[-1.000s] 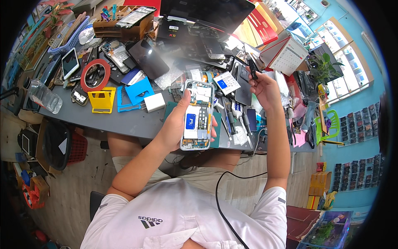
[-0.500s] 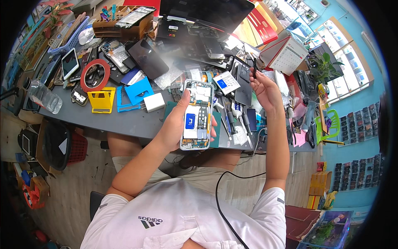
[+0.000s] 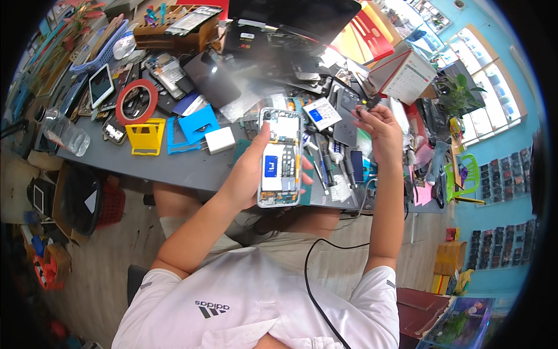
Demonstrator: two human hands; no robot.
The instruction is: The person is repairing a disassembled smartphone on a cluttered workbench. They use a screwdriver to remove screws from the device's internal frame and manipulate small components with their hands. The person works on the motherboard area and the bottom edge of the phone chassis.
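Note:
My left hand [image 3: 247,174] is closed around the edges of an opened smartphone [image 3: 281,189], its back off and its inside facing up. A white battery with a blue label [image 3: 271,166], circuit parts and flex cables show in it. To the right, my right hand [image 3: 381,131] is raised over the cluttered side of the desk, thumb and fingers pinched on a slim dark tool [image 3: 361,109] whose kind I cannot make out. Just left of that hand are a loose white battery [image 3: 321,113] and a dark phone back [image 3: 345,128] lying on the desk.
Left of the phone are a white charger [image 3: 220,140], blue phone stand [image 3: 199,124], yellow stand [image 3: 145,137], red tape roll [image 3: 153,102] and plastic bottle [image 3: 67,139]. Screwdrivers and tubes [image 3: 335,152] lie to the right, a desk calendar [image 3: 407,78] behind. A laptop [image 3: 290,17] stands at the back.
My right hand has come slightly down and turned, so the dark tool in its fingers now looks shorter. My left hand still holds the phone in nearly the same spot.

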